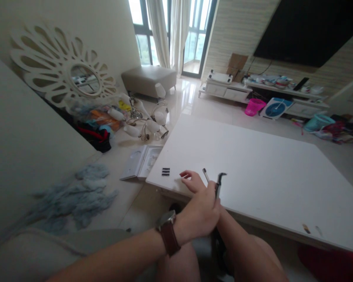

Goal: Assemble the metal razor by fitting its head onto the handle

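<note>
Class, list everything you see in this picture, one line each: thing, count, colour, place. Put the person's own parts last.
tabletop: one, white, centre
small pieces: a few, black, tabletop's left corner
black tool: one, black, in the left hand
thin stick: one, white with dark tip, beside the tool
open case: one, white, floor left of tabletop
chandelier: one, white shades, floor
mirror: one, white petal frame, left wall
ottoman: one, grey, by window
basket: one, pink, floor by TV stand
television: one, black, right wall
wristwatch: one, brown strap, left wrist
left hand: closed round the tool
right hand: fingers on tabletop edge
</note>
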Demonstrator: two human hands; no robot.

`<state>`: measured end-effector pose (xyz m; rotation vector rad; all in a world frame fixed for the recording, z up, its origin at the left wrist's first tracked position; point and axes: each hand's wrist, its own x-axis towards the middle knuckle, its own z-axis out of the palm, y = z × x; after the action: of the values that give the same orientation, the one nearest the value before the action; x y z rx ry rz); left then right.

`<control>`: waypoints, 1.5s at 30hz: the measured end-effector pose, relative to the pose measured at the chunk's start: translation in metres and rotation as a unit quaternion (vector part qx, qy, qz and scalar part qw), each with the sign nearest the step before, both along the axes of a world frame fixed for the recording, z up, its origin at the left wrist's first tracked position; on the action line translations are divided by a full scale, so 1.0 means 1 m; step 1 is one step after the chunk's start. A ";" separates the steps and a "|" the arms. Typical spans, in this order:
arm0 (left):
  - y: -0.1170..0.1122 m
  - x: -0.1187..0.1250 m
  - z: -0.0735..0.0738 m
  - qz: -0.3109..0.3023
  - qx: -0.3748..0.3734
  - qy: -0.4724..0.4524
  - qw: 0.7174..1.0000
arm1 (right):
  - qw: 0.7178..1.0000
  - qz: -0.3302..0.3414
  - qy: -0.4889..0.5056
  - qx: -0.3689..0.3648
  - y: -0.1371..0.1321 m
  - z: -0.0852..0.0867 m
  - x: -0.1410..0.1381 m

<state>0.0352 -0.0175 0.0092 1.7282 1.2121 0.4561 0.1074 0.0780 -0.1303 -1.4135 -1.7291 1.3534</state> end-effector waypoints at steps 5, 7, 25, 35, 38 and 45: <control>-0.036 0.025 -0.031 0.011 -0.238 -0.269 0.933 | 0.965 0.155 -0.131 0.169 -0.011 -0.015 -0.028; -0.043 0.029 -0.040 0.027 -0.285 -0.294 0.912 | 0.945 0.200 -0.167 0.197 -0.010 -0.019 -0.037; -0.061 0.033 -0.053 -0.010 -0.269 -0.274 0.923 | 0.899 0.182 -0.347 0.196 -0.016 -0.009 -0.026; -0.063 0.030 -0.047 -0.013 -0.277 -0.263 0.924 | 0.910 0.155 -0.340 0.179 -0.010 -0.018 -0.027; -0.064 0.029 -0.049 -0.017 -0.271 -0.269 0.924 | 0.909 0.146 -0.348 0.176 -0.010 -0.017 -0.030; -0.066 0.029 -0.049 -0.030 -0.269 -0.265 0.926 | 0.903 0.143 -0.363 0.182 -0.012 -0.016 -0.030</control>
<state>0.0638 -0.0834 -0.0396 1.0693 0.7884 0.4611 0.0771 0.0657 -0.1465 -1.5870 -2.5846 0.5661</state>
